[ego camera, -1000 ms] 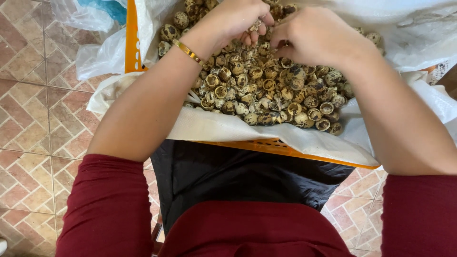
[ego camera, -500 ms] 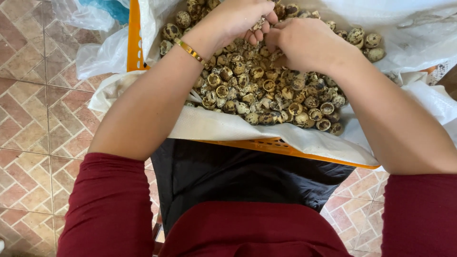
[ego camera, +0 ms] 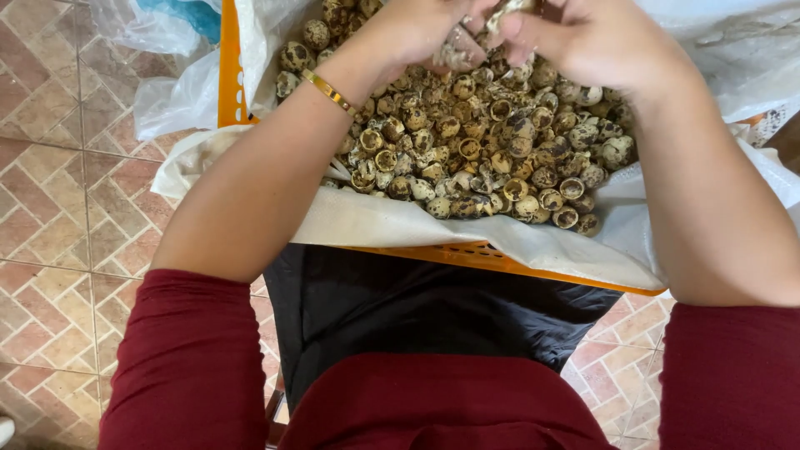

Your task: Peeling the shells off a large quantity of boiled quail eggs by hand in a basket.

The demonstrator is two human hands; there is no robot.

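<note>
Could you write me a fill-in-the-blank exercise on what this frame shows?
1. The pile of speckled eggshells lies on a white sack lining an ____ crate.
2. A gold ____ sits on the wrist of the left hand.
3. The right hand meets the left one above the ____.
4. The floor is covered with ____.

Missing words: orange; bracelet; eggshells; tiles

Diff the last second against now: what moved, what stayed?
Both hands shifted toward the frame's top edge: left hand and right hand now pinch one small speckled shell between them. The heap of speckled empty shells, white liner and orange plastic crate stayed put.
</note>
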